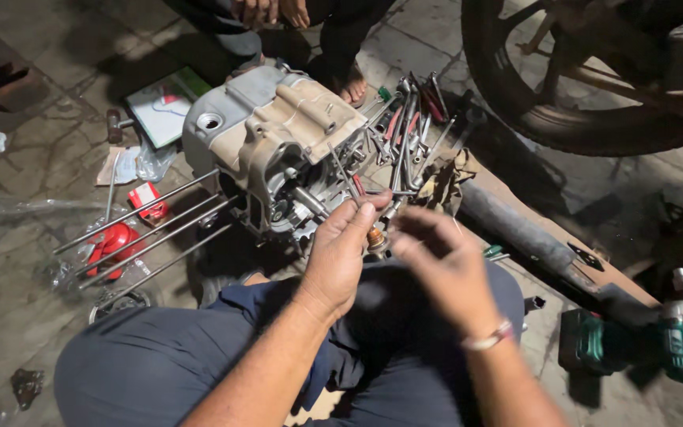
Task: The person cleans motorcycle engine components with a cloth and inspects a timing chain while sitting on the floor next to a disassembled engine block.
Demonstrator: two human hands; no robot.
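Small brass-coloured fitting (376,239) sits pinched in the left hand (340,255), fingers closed on it just in front of a grey engine case (278,138), while the right hand (444,265) hovers touching-close beside it, blurred, so whether its fingers are together or apart cannot be told. Long steel studs (144,229) jut from the engine case toward a red can (112,241), and a heap of wrenches (409,130) lies just beyond the case. Paved floor (41,158) lies all round, with a motorcycle wheel (579,95) beyond the case and a green power wrench (673,336) well apart from it.
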